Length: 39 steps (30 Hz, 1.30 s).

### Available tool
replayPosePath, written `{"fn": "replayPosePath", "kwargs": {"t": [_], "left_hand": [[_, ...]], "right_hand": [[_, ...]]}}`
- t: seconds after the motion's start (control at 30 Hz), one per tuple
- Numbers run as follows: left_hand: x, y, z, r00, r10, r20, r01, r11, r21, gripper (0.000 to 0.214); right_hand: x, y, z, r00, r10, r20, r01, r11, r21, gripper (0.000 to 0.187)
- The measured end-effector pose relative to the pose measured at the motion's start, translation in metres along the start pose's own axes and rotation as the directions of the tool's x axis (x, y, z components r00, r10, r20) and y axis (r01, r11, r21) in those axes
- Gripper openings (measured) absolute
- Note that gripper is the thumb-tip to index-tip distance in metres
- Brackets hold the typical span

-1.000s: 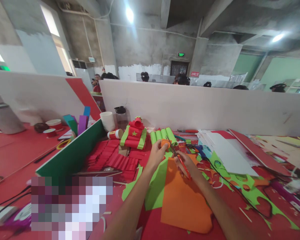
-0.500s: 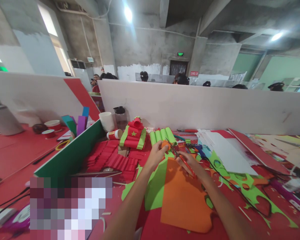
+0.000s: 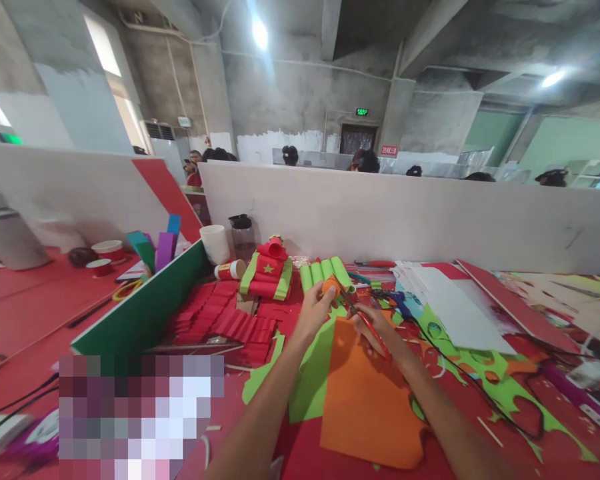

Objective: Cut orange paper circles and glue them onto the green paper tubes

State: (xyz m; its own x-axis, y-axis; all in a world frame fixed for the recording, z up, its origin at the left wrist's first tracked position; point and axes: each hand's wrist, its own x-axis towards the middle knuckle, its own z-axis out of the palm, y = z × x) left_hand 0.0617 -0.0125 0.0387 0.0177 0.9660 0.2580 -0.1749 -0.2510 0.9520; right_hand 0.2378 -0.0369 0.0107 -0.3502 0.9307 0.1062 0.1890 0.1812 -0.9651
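Observation:
Between the fingers of my left hand (image 3: 316,308) is a small rounded orange paper piece (image 3: 331,287). My right hand (image 3: 373,325) grips red-handled scissors (image 3: 375,335), whose dark blades point up and left against the orange piece. Below both hands lies a large orange sheet (image 3: 373,400), with a curved notch at its lower right corner. It overlaps a green sheet (image 3: 307,383). Just beyond my hands lie several green paper rolls (image 3: 325,272). To their left sits a red and green paper model (image 3: 269,270) with a star on it.
Folded red strips (image 3: 220,313) pile up beside a green divider (image 3: 145,300). A paper cup (image 3: 214,244) and a dark-lidded bottle (image 3: 241,237) stand behind. Green scraps (image 3: 510,393), a glue gun (image 3: 405,303) with its cord, and white sheets (image 3: 463,307) lie to the right. A white partition (image 3: 380,213) stands at the back.
The scissor blades look closer together now, and the orange piece has turned slightly in my left fingers. Both hands stay in nearly the same place; the view has shifted slightly.

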Motion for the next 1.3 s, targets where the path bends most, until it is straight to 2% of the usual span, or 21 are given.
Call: {"fn": "replayPosePath", "kwargs": {"t": [0.13,0.43,0.7,0.93,1.3], "left_hand": [[0.002,-0.004,0.000,1.000,0.010,-0.013,-0.009,1.000,0.017,0.035],[0.002,-0.006,0.001,0.999,0.028,-0.018,-0.027,0.998,0.055,0.026],[0.004,-0.009,0.001,0.998,0.041,-0.037,-0.039,0.997,0.062,0.026],[0.004,-0.009,0.001,0.999,0.039,-0.031,-0.037,0.997,0.067,0.024],[0.002,-0.003,-0.001,1.000,0.030,-0.001,-0.029,0.996,0.083,0.022]], "right_hand": [[0.001,0.005,0.005,0.999,-0.017,-0.039,0.016,0.999,-0.044,0.048],[0.008,0.014,0.010,1.000,-0.002,-0.028,0.004,0.999,0.049,0.061],[0.005,0.006,0.014,0.997,-0.022,-0.071,0.021,1.000,-0.005,0.052],[0.004,0.004,0.015,0.995,-0.023,-0.097,0.018,0.999,-0.044,0.051],[0.004,0.005,0.010,0.998,-0.038,-0.056,0.035,0.998,-0.052,0.050]]}}
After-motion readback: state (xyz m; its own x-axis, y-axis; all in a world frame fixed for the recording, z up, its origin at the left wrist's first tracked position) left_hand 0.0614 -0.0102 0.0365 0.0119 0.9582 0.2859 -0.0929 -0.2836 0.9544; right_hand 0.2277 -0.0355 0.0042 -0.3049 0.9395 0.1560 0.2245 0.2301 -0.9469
